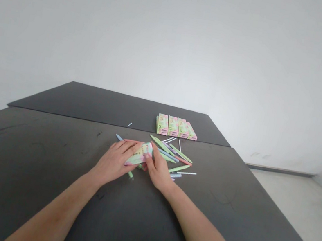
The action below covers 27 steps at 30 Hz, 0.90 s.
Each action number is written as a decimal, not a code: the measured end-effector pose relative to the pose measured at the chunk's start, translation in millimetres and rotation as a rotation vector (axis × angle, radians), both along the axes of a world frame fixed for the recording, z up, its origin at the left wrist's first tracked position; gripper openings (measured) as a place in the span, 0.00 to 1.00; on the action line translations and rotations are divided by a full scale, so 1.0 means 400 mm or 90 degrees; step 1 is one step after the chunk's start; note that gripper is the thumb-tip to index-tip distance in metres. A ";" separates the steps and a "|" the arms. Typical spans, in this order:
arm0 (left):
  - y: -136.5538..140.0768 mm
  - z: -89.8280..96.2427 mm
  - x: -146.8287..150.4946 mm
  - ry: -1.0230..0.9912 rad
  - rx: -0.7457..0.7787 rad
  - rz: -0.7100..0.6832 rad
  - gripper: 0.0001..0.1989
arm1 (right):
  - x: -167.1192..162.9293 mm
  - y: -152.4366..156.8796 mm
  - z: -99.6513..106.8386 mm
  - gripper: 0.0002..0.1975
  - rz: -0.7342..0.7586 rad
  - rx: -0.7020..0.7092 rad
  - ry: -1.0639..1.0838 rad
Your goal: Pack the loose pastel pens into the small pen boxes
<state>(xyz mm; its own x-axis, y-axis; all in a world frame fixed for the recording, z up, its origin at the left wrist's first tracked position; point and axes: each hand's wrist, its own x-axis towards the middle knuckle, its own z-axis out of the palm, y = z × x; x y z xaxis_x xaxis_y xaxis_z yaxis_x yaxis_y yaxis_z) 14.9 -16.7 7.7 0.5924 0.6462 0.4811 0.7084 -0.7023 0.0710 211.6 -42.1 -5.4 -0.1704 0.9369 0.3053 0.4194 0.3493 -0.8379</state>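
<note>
Between my two hands is a small green and pink printed carton [140, 155], tilted over the table. My left hand [116, 158] wraps its left side, fingers over the far edge. At the carton's right end, my right hand [158, 170] grips with the thumb on top. Under and around the hands lie loose pens: a blue pen [119, 137] pokes out at the left, a green pen [130, 175] below the carton. More green pens [179, 168], an orange pen [183, 160] and thin white sticks [187, 173] spread out to the right. My palms hide part of the pile.
Several matching cartons [177, 127] stand in a row beyond the pens. A small white stick [129, 124] lies farther left. The dark table [47, 167] has a seam across it, with a white wall [175, 40] behind and pale floor [285, 192] at right.
</note>
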 end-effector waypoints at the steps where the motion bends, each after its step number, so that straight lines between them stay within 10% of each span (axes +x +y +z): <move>1: -0.001 0.001 0.000 0.003 0.001 0.000 0.30 | 0.000 0.001 -0.002 0.27 0.006 -0.010 0.018; 27: -0.019 -0.005 0.023 0.042 0.042 -0.020 0.27 | 0.003 0.034 -0.025 0.21 0.003 -0.117 0.176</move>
<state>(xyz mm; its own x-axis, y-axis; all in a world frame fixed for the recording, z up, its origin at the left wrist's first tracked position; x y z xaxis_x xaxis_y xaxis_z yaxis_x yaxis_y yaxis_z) 24.0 -24.1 5.8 0.6440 0.5950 0.4809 0.6873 -0.7260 -0.0221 212.7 -28.4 -15.5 -0.1083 0.9802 0.1659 0.1656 0.1823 -0.9692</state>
